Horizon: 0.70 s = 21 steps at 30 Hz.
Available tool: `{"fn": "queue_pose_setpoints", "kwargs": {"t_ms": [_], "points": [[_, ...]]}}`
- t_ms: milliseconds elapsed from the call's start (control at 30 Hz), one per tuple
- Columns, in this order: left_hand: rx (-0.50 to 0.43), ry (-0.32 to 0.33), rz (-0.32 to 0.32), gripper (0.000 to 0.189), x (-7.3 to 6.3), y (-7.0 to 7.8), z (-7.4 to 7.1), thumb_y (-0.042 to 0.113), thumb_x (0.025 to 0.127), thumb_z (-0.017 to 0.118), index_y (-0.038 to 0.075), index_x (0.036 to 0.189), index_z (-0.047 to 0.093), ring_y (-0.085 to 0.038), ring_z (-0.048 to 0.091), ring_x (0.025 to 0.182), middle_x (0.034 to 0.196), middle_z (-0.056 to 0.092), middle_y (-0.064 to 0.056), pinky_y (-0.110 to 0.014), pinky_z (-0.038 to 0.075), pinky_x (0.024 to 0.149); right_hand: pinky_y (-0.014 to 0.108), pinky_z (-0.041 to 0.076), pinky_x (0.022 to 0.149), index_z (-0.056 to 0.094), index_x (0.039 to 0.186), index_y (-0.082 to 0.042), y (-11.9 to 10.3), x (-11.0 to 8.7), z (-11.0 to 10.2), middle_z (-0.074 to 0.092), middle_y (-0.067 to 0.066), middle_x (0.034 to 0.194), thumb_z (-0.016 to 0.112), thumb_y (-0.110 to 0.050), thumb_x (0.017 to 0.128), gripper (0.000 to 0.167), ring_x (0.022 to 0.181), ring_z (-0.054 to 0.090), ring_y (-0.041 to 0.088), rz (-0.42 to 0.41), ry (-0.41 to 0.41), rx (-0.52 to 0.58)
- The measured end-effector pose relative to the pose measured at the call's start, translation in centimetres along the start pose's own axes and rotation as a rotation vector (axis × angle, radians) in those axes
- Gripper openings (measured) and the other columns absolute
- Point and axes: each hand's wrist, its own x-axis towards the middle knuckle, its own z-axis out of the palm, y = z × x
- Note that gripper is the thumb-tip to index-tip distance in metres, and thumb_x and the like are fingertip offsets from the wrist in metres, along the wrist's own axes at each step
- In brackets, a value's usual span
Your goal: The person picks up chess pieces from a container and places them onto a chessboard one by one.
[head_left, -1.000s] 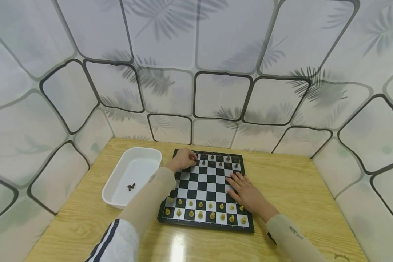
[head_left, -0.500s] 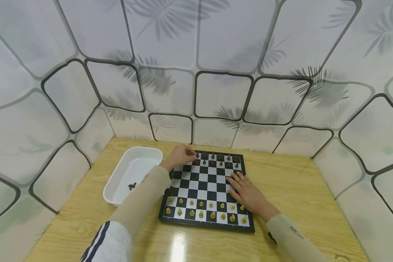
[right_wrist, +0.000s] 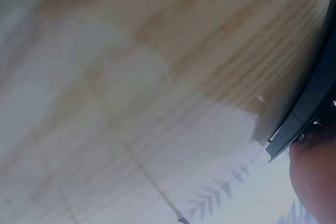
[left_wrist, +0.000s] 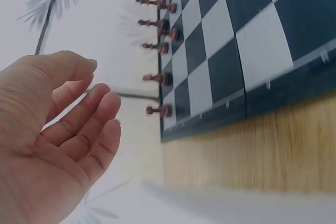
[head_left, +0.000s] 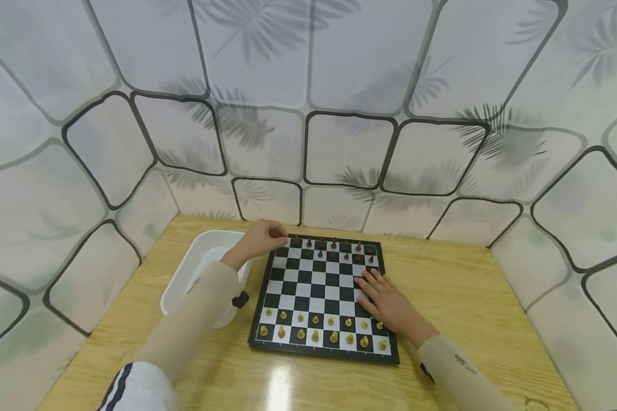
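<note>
A black-and-white chessboard [head_left: 317, 277] lies on the table. Dark red chess pieces [head_left: 333, 244] stand along its far side, and gold ones [head_left: 333, 337] fill the two near rows. My left hand [head_left: 258, 237] hovers at the board's far left corner. In the left wrist view its fingers [left_wrist: 79, 140] are loosely bent with nothing between them, beside the dark back row. My right hand [head_left: 391, 305] rests with fingers spread on the right edge of the board; the right wrist view catches only part of this hand [right_wrist: 315, 174] against the black board side.
A white plastic tray [head_left: 221, 233] stands left of the board, partly covered by my left sleeve [head_left: 190, 319]. The wooden table [head_left: 452, 279] ends at patterned walls [head_left: 349, 148] at the back and both sides.
My left hand has drawn away leftward from the dark pieces to the board's far left corner, uncovering a dark piece in the second row. My right hand has stayed put.
</note>
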Motion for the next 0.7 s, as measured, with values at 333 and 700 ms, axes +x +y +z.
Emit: {"fn": "queue_pose_setpoints", "kwargs": {"t_ms": [333,700], "points": [[0.07,0.061,-0.004,0.016,-4.0,-1.5,-3.6,0.015,0.097,0.073,0.002,0.107,0.076,-0.025,0.072,0.092,0.099,0.077,-0.012,-0.041,0.058,0.084,0.061,0.024,0.128,0.044,0.161,-0.01,-0.1,0.0,-0.1,0.036,0.019,0.169,0.045,-0.049,0.111,0.063,0.16,0.026,0.043,0.007,-0.021,-0.006],[0.13,0.043,-0.074,0.024,-9.1,-5.1,-6.8,0.018,0.099,0.072,0.001,0.116,0.075,-0.026,0.07,0.097,0.107,0.076,-0.014,-0.044,0.058,0.087,0.062,0.025,0.128,0.044,0.161,-0.009,-0.2,0.0,-0.3,0.036,0.021,0.169,0.046,-0.046,0.112,0.062,0.159,0.026,0.044,-0.007,-0.022,0.001]]}}
